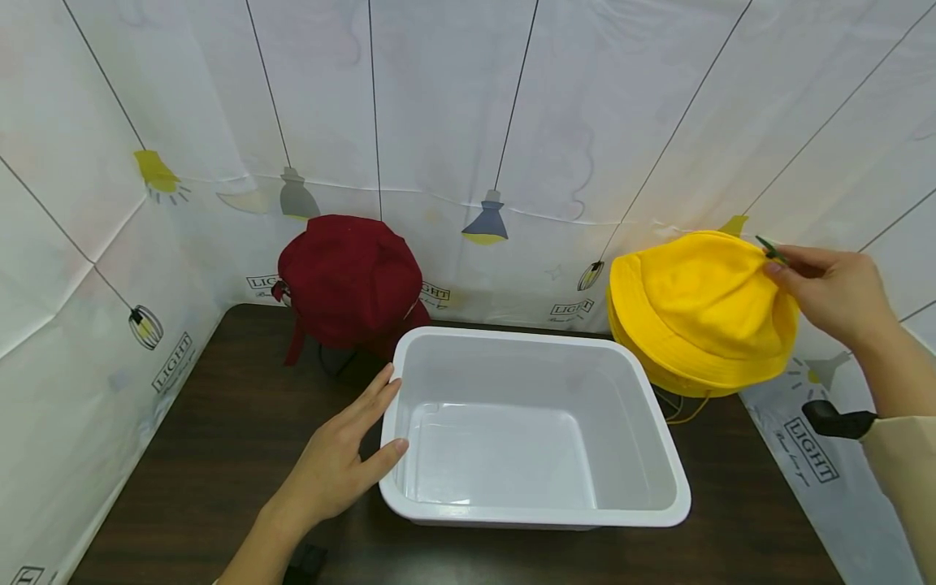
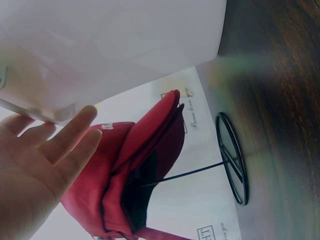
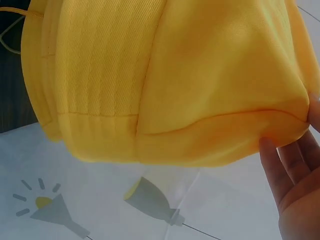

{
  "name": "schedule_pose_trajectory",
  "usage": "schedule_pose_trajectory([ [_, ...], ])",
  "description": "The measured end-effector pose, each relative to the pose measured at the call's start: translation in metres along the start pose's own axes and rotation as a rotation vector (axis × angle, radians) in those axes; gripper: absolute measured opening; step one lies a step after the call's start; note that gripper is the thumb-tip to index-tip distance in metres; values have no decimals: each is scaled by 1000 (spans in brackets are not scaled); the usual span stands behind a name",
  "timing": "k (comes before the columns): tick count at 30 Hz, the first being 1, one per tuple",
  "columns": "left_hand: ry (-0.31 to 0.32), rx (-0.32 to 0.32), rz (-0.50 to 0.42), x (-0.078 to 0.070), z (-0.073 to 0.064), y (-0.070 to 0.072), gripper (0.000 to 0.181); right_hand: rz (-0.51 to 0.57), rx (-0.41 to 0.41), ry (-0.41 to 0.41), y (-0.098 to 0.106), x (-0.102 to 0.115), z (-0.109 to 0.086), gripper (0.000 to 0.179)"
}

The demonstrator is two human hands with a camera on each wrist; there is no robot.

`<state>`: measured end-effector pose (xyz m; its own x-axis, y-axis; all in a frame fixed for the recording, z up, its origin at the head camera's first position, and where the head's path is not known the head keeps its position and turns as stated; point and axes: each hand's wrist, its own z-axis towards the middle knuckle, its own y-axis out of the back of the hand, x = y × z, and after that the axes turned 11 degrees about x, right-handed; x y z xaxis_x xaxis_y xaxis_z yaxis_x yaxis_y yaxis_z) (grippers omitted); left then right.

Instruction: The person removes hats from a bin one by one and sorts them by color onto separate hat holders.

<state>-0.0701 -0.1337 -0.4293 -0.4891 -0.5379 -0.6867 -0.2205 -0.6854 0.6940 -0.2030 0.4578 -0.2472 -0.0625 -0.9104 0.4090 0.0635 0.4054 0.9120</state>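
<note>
A yellow bucket hat (image 1: 702,313) is at the right, tilted, with a small dark-green tip (image 1: 769,249) at its crown. My right hand (image 1: 834,292) pinches the top of that crown between thumb and fingers. In the middle sits a white plastic basin (image 1: 497,455) with nothing inside. Along its left rim rests my left hand (image 1: 340,459), fingers spread and fairly straight. A dark red cap (image 1: 351,280) hangs behind the basin's left corner; the left wrist view shows its brim (image 2: 155,135) and a strap.
The red cap sits on a black wire stand (image 2: 232,160) with a round base. Dark wood table (image 1: 219,455) lies underneath. White cloth (image 1: 439,106) printed with lamps encloses the back and sides. A thin yellow cord (image 1: 691,414) dangles below the yellow hat.
</note>
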Motion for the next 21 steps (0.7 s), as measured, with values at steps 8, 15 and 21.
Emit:
schedule_pose_trajectory([
  [8, -2, 3, -6, 0, 1, -2, 67, 2, 11, -16, -4, 4, 0, 65],
  [15, 1, 3, 4, -1, 1, -2, 67, 41, 2, 20, -5, -3, -4, 65],
  [21, -4, 0, 27, 0, 0, 0, 68, 20, 1, 11, -6, 1, -6, 68],
])
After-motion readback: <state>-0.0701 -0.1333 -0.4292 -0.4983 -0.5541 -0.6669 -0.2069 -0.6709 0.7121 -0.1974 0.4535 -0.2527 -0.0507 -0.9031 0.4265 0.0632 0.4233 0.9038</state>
